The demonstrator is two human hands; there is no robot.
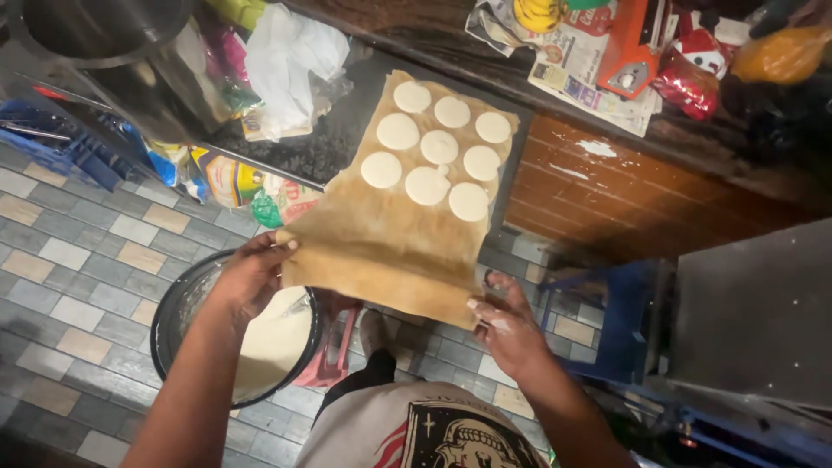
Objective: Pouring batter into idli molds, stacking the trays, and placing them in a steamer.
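As seen from above: left hand [251, 276] and right hand [507, 328], each pinched shut on a near corner of a brown cloth [390, 243]. Cloth's far end resting on the dark tabletop [334, 143], near edge hanging off it. Nine pale dough discs [427, 185] in loose rows on the far half, some touching. Below the left hand, on the tiled floor [78, 260], a black bowl [169, 308] of white batter.

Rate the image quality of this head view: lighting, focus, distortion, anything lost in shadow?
Head view: warm, dim indoor light; the dough discs on the brown cloth are bright and nearly featureless; both hands, left hand and right hand, look slightly soft; wide-angle bending curves the tiled floor; the right-hand corner falls into dark shadow.
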